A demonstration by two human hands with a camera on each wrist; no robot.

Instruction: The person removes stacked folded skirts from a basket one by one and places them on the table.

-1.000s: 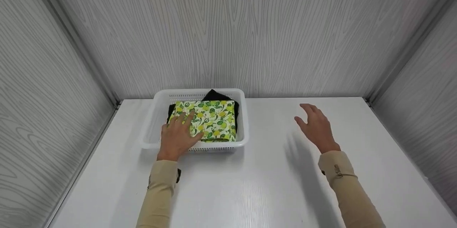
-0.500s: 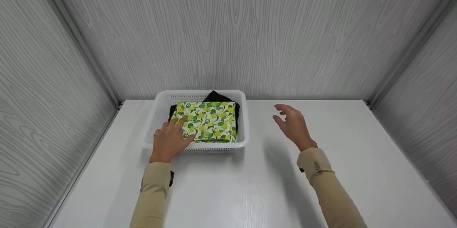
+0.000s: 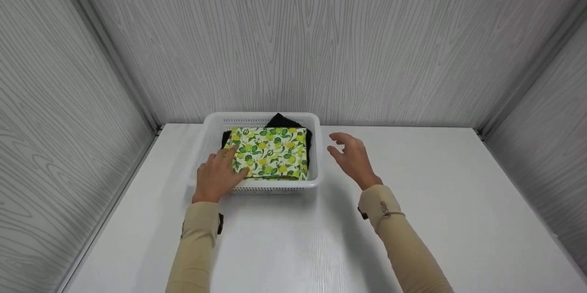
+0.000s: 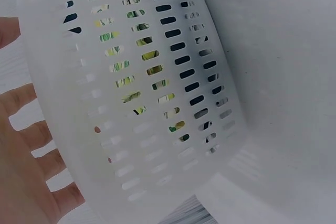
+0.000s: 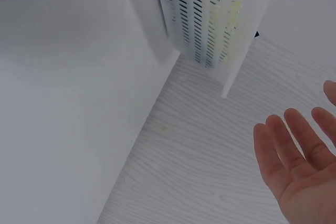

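Note:
A folded cloth point(image 3: 273, 153) with a lemon and green leaf print lies in a white plastic basket point(image 3: 275, 184). Black fabric point(image 3: 282, 121) shows around it at the back and sides. My left hand point(image 3: 214, 177) is over the basket's front left corner, fingers spread and loosely bent, their tips overlapping the cloth's left edge in the head view. Seen from the left wrist, its fingers point(image 4: 50, 163) are beyond the basket rim. To the right of the basket my right hand point(image 3: 352, 160) hovers with nothing in it; the right wrist view shows its fingers point(image 5: 286, 145) extended and apart.
The basket stands on a white table point(image 3: 284, 238) near its back edge, left of the middle. Wood-grain panels rise behind point(image 3: 293, 45) and on both sides. Slotted holes in the basket wall point(image 4: 157, 72) let the printed cloth show through.
My right hand has moved left, closer to the basket's right side. The left hand has drawn slightly left, uncovering more of the printed cloth. Basket and cloth stay in place.

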